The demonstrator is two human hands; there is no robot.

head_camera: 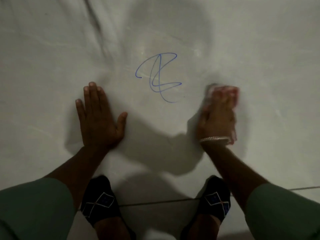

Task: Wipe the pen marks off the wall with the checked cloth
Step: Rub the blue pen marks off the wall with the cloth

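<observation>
A: Two hands are being pressed on the wall point(52, 66) at this moment. The left hand point(98, 118) is being laid flat and fully open, with nothing held, a little to the left of the pen marks point(158, 77). The right hand point(219, 115) is being closed loosely over the checked cloth point(232, 94), which is being kept between the palm and the wall, just to the right of the marks and not yet on them.

B: How is the step being done well, in your judgement?

A: The cloth is probably being brought toward the blue lines. It should be moved left and a little up until the whole scribble is being covered, and firm pressure should be given through the flat fingers, in short strokes. The left hand is being used well as a support.

B: And the materials?

A: The wall is being seen as pale, smooth and slightly glossy, with faint streaks. The marks are thin blue loops, still complete. The cloth is being seen as soft, bunched, red and white; it is blurred, so the check is hardly being shown. A thin bangle point(213, 139) is being worn on the right wrist.
</observation>
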